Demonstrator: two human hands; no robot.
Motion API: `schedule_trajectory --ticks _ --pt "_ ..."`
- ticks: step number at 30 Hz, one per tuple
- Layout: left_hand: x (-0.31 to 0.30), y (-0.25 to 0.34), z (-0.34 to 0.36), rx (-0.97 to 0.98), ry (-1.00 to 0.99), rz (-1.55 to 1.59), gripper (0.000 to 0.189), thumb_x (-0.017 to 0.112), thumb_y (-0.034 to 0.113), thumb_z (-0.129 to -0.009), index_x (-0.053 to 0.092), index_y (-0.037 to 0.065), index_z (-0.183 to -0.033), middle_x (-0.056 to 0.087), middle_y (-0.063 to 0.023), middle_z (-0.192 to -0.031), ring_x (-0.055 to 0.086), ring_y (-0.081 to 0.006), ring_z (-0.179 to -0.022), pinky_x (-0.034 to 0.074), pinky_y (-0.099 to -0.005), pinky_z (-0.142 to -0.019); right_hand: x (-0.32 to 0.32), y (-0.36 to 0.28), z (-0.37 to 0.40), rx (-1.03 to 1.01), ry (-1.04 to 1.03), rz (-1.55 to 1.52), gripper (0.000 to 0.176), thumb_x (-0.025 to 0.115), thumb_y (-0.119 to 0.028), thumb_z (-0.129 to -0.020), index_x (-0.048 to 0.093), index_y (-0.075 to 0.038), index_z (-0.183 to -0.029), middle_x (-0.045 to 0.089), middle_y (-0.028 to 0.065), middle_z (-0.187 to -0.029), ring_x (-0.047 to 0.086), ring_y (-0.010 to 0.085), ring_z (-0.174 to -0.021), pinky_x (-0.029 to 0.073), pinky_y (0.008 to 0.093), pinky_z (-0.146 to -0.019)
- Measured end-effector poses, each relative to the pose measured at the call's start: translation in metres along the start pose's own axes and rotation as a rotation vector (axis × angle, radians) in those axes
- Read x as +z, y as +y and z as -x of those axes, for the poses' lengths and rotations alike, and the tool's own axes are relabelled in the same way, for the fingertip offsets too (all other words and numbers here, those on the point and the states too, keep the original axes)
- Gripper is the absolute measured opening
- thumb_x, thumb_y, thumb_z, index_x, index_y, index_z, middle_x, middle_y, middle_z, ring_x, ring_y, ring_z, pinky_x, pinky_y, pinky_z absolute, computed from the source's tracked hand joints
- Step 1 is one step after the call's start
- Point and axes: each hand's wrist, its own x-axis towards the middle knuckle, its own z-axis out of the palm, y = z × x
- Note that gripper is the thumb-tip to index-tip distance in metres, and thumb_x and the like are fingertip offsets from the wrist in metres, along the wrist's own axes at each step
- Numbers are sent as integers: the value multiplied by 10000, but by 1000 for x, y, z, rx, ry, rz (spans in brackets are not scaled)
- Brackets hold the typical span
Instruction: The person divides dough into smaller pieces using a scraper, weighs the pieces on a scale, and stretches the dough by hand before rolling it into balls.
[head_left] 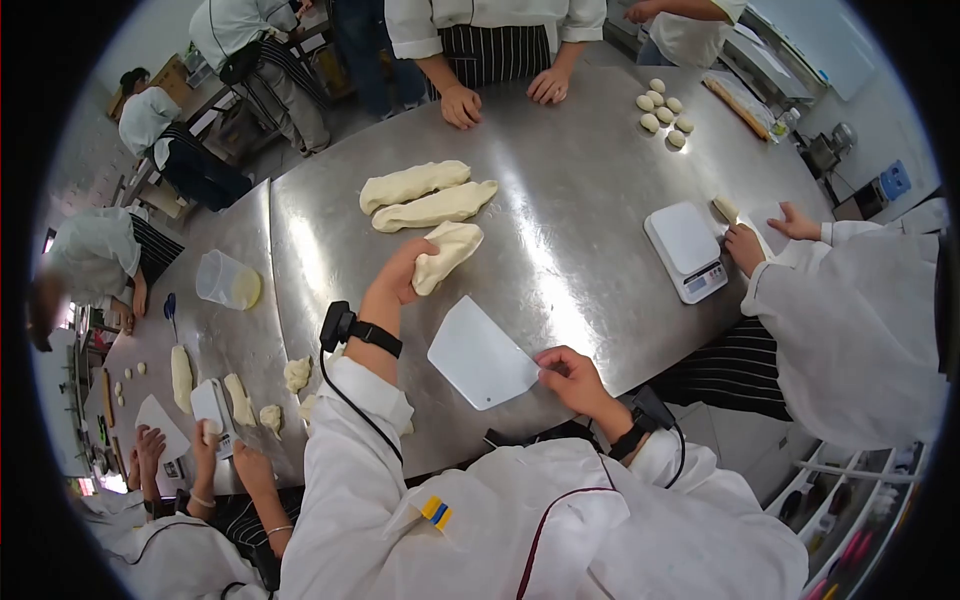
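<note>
Two hands at work over a steel table (570, 190), head view only. Left hand (403, 272): arm stretched forward, wrist cocked, fingers clenched round the near end of a dough log (452, 250). That end is raised and the far end rests on the steel, probably a grip for dragging or turning it. The log lies just beside a middle log (435, 207) and a far log (413, 184), all three roughly parallel, seemingly ranked for handling in turn. Right hand (570, 378): elbow tucked near the body, thumb and fingertips pinching the corner of a white scraper (480, 360), which lies flat on the table near the held log, likely kept ready as a cutter. Also present: a scale (685, 250) by a co-worker's hand (745, 248), dough balls (662, 108) well apart, and a measuring cup (225, 280).
</note>
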Motion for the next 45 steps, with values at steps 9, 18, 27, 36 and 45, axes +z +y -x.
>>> schedule_trajectory --ticks 9,18,27,36,45 --pt "75 -26 53 -172 -460 -244 597 636 240 -744 494 17 -1279 611 -116 -1100 605 -209 -944 527 -329 -676 14 -121 -45 -38 -110 -537 642 770 -143 -793 436 -31 -1330 543 112 -1220 566 242 -1106 548 383 -838" --pt "75 -27 82 -143 -490 -875 516 645 195 -749 533 -31 -1199 632 -67 -1020 624 -150 -890 505 -281 -801 -17 -86 -56 147 -41 -437 448 781 -4 -743 579 58 -1138 649 142 -1037 653 208 -911 555 335 -802" --pt "34 -18 95 -134 -362 -416 557 681 286 -823 511 -9 -1264 623 -56 -873 613 -129 -706 525 -268 -650 -36 -173 -79 38 199 318 418 761 -399 -802 705 -5 -929 644 50 -674 553 95 -487 431 237 -411" --pt "52 -2 113 -58 -120 -677 375 603 216 -875 536 26 -1191 609 -36 -811 584 -100 -569 516 -255 -472 -20 -199 -69 -229 42 289 412 749 -416 -800 715 -14 -884 638 52 -648 586 100 -540 459 277 -491" --pt "7 -20 115 73 -290 -177 230 618 157 -842 584 38 -1036 593 -12 -745 537 -88 -509 473 -227 -458 -24 -203 -105 -266 122 576 427 736 -420 -808 701 4 -838 628 77 -624 588 136 -523 466 283 -497"
